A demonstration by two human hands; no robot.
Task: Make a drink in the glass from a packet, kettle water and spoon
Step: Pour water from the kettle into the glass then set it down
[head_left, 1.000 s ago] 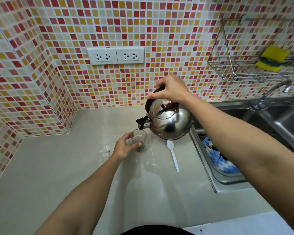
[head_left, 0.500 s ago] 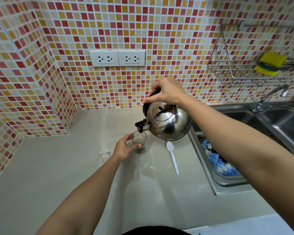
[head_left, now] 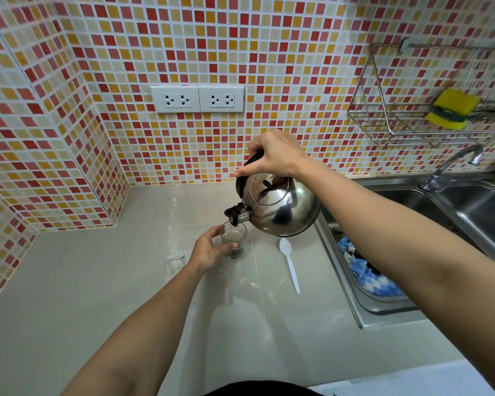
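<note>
A small clear glass [head_left: 235, 242] with dark liquid in it stands on the grey counter [head_left: 97, 281]. My left hand [head_left: 209, 250] is wrapped around its left side. My right hand [head_left: 272, 155] grips the black handle of a shiny steel kettle [head_left: 280, 208], tilted so its black-tipped spout hangs just over the glass rim. To the right of the glass, a white plastic spoon [head_left: 290, 264] lies on the counter. A clear crumpled packet [head_left: 173, 262] lies left of my left wrist.
A steel sink [head_left: 469, 212] with a tap [head_left: 452, 167] is on the right; a blue and white cloth [head_left: 366, 275] lies in its near basin. A wire rack [head_left: 397, 121] with a yellow sponge [head_left: 452, 108] hangs on the tiled wall. Two sockets [head_left: 197, 99] sit above the counter.
The kettle and my right hand have stayed over the glass, shifting only slightly. My left hand keeps its hold on the glass.
</note>
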